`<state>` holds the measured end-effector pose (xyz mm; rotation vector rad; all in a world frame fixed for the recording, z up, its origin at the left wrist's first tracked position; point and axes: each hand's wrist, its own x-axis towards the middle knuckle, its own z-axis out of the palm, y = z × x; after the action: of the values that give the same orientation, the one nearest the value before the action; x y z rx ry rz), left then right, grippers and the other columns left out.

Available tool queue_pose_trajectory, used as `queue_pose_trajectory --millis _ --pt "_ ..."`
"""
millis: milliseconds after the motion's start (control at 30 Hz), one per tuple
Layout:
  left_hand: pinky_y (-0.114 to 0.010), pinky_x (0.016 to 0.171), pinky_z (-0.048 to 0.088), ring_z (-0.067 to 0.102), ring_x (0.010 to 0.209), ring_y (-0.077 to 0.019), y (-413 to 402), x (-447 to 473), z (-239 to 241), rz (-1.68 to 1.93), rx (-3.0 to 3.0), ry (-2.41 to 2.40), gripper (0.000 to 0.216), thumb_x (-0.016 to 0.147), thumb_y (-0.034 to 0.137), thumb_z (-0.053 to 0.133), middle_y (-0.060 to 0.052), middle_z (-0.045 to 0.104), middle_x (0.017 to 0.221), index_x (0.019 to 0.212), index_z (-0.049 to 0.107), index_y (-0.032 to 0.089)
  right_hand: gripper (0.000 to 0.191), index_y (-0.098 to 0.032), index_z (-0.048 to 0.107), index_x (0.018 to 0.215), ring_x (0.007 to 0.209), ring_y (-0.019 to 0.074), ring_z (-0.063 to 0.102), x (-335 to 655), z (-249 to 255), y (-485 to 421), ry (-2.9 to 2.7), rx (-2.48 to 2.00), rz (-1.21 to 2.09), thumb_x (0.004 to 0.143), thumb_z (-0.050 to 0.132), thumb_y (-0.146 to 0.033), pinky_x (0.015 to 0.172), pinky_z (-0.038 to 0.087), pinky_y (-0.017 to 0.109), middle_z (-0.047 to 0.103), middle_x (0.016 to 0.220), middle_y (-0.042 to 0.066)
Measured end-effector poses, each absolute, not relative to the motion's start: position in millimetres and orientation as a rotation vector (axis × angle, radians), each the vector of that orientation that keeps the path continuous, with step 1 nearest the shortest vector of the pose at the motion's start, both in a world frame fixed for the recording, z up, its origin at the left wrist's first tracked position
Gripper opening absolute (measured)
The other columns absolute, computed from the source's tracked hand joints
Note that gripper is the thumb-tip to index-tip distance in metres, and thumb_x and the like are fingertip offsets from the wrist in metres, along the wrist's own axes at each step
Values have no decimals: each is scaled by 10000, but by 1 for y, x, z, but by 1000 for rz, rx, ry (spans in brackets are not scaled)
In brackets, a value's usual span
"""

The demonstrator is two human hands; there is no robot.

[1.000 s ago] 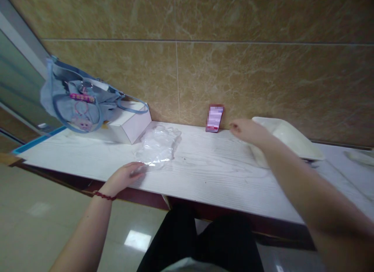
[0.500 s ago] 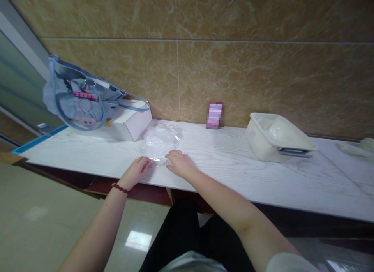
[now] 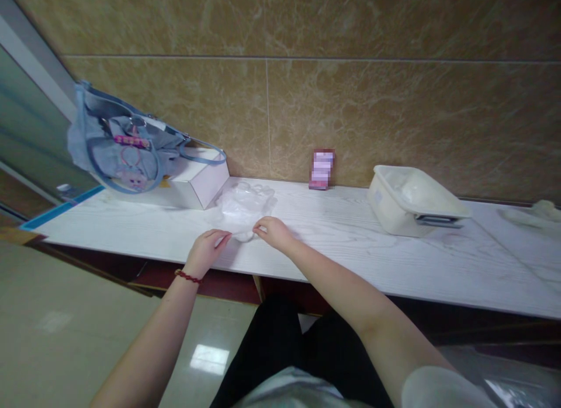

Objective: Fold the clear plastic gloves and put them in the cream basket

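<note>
A crumpled clear plastic bag [image 3: 245, 206] lies on the white wood-grain counter [image 3: 333, 244], near its front edge. My left hand [image 3: 208, 247] pinches the bag's near left edge. My right hand [image 3: 274, 232] pinches the near right edge, fingers closed. Between the two hands the bag's rim is lifted slightly off the counter. A red cord bracelet sits on my left wrist.
A blue fabric handbag [image 3: 118, 148] rests on a white box [image 3: 197, 183] at the back left. A small pink card [image 3: 322, 169] leans on the brown tiled wall. A white plastic tub [image 3: 409, 200] stands at the right, with a pale object [image 3: 534, 212] beyond it.
My right hand came back from the white tub to the bag. Both hands went from lying on the bag's edge to pinching it and lifting it a little.
</note>
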<state>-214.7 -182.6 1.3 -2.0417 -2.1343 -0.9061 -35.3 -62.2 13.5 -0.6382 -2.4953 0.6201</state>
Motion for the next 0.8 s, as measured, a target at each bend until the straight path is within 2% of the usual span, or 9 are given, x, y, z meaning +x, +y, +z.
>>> queue_pose_trajectory --millis 267,467,800 --pt "-282 757 440 570 800 -176 -190 -225 11 -1084 -1928 -2207 274 744 420 461 -45 639 831 797 607 194 134 -228 632 799 803 130 567 -26 19 -64 -2356 -758 799 754 512 -266 709 423 237 639 843 -1" --pt "-241 614 466 567 718 -155 -196 -226 20 -1195 -1858 -2302 303 728 442 483 -49 625 848 812 608 179 129 -219 630 793 751 120 582 -21 21 -64 -2270 -763 929 735 535 -282 688 446 237 644 783 -7" --pt "-233 658 471 566 754 -149 -194 -224 25 -1271 -1865 -2239 316 730 440 485 -49 624 843 822 626 172 127 -196 638 778 732 112 598 -10 28 -65 -2201 -795 988 729 545 -269 684 457 221 660 799 3"
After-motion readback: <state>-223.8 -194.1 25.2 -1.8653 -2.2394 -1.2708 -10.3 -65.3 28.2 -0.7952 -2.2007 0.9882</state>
